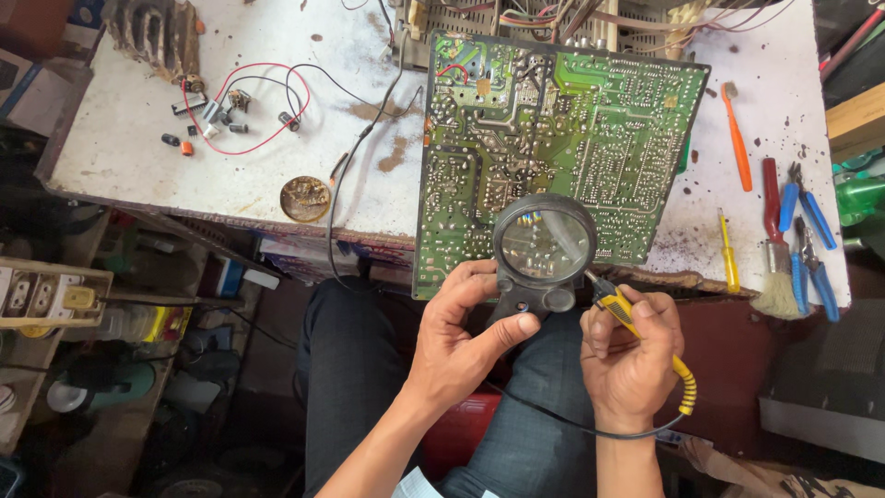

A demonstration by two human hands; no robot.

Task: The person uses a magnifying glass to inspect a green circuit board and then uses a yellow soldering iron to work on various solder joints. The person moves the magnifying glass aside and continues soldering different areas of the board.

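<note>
A large green circuit board (553,138) lies solder side up, overhanging the front edge of a white workbench (138,138). My left hand (461,341) grips the black handle of a round magnifying glass (544,244) held over the board's lower edge. My right hand (631,355) holds a yellow and black soldering iron (619,309), its tip pointing under the right side of the lens. The iron's black cord runs back past my wrist and across my lap.
Orange and yellow screwdrivers (735,138), a red one, a brush and blue-handled pliers (811,249) lie right of the board. A round tin (305,198), red and black wires (267,92) and small loose parts sit on the left. Cluttered shelves stand at the lower left.
</note>
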